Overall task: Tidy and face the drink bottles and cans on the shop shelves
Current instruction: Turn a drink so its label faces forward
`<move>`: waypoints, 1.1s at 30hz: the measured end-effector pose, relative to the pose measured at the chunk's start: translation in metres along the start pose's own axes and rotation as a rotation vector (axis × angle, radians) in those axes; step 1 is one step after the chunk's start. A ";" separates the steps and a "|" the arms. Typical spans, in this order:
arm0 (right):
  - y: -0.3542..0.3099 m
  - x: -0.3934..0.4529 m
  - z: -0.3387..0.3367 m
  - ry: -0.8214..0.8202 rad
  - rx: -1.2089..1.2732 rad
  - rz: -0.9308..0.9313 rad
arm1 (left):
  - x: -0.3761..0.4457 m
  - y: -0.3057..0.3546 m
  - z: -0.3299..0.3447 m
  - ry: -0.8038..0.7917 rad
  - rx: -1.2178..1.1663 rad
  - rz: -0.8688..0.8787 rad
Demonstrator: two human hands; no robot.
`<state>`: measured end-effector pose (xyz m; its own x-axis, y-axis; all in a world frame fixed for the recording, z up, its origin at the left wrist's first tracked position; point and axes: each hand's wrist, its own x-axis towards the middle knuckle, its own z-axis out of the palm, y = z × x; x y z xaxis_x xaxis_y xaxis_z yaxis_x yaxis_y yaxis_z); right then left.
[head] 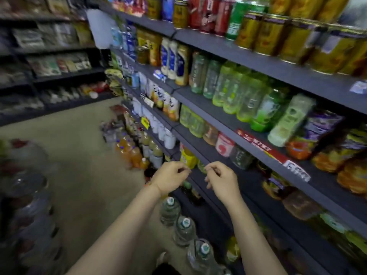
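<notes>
Cans (pixel 264 30) on top shelf; bottles (pixel 236 88) below; water jugs (pixel 184 229) on floor.

Dim shop aisle w/ beige floor (pixel 79 155), dark grey shelving (pixel 258 70) on right & far wall.
</notes>
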<state>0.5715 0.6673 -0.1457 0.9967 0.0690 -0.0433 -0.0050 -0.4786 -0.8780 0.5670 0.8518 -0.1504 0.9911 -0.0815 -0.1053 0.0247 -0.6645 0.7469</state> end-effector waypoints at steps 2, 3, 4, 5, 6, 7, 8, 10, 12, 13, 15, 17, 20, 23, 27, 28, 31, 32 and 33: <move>-0.008 0.047 0.031 -0.029 0.031 -0.009 | 0.037 -0.023 -0.027 0.006 0.054 -0.034; -0.012 0.071 0.045 -0.043 0.040 0.001 | 0.056 -0.032 -0.041 -0.002 0.082 -0.054; -0.016 0.094 0.058 -0.055 0.042 0.012 | 0.073 -0.041 -0.055 -0.016 0.102 -0.074; -0.021 0.115 0.069 -0.067 0.044 0.019 | 0.091 -0.049 -0.068 -0.030 0.111 -0.087; -0.027 0.136 0.080 -0.081 0.046 0.020 | 0.108 -0.056 -0.080 -0.036 0.113 -0.102; -0.033 0.157 0.090 -0.094 0.046 0.019 | 0.124 -0.063 -0.091 -0.028 0.100 -0.116; -0.041 0.176 0.098 -0.103 0.041 0.020 | 0.139 -0.070 -0.102 -0.010 0.070 -0.131; -0.056 0.208 0.112 -0.114 0.047 0.019 | 0.164 -0.083 -0.120 0.033 -0.001 -0.153; -0.068 0.234 0.124 -0.121 0.058 0.002 | 0.184 -0.096 -0.135 0.072 -0.072 -0.166; -0.073 0.246 0.129 -0.128 0.051 -0.005 | 0.194 -0.101 -0.142 0.089 -0.108 -0.163; -0.083 0.270 0.138 -0.140 0.045 -0.004 | 0.219 -0.111 -0.157 0.105 -0.166 -0.163; -0.093 0.298 0.148 -0.113 0.046 -0.012 | 0.247 -0.121 -0.174 0.113 -0.222 -0.154; -0.110 0.342 0.167 -0.077 0.033 -0.032 | 0.293 -0.140 -0.204 0.128 -0.245 -0.077; -0.132 0.391 0.197 -0.048 0.024 -0.051 | 0.339 -0.165 -0.239 0.150 -0.297 -0.032; -0.173 0.467 0.252 0.039 0.031 -0.081 | 0.411 -0.207 -0.299 0.148 -0.340 -0.011; -0.186 0.488 0.265 0.061 0.033 -0.097 | 0.431 -0.217 -0.318 0.144 -0.346 -0.004; -0.224 0.549 0.303 0.096 -0.020 -0.117 | 0.490 -0.235 -0.379 0.181 -0.307 0.036; -0.236 0.569 0.312 0.118 -0.034 -0.115 | 0.511 -0.239 -0.397 0.198 -0.324 0.044; -0.246 0.588 0.319 0.143 -0.044 -0.104 | 0.532 -0.242 -0.414 0.201 -0.363 0.049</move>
<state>1.1331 1.1053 -0.1071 0.9931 -0.0034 0.1175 0.0991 -0.5131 -0.8526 1.1422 1.2764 -0.1154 0.9972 0.0637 0.0395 -0.0143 -0.3559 0.9344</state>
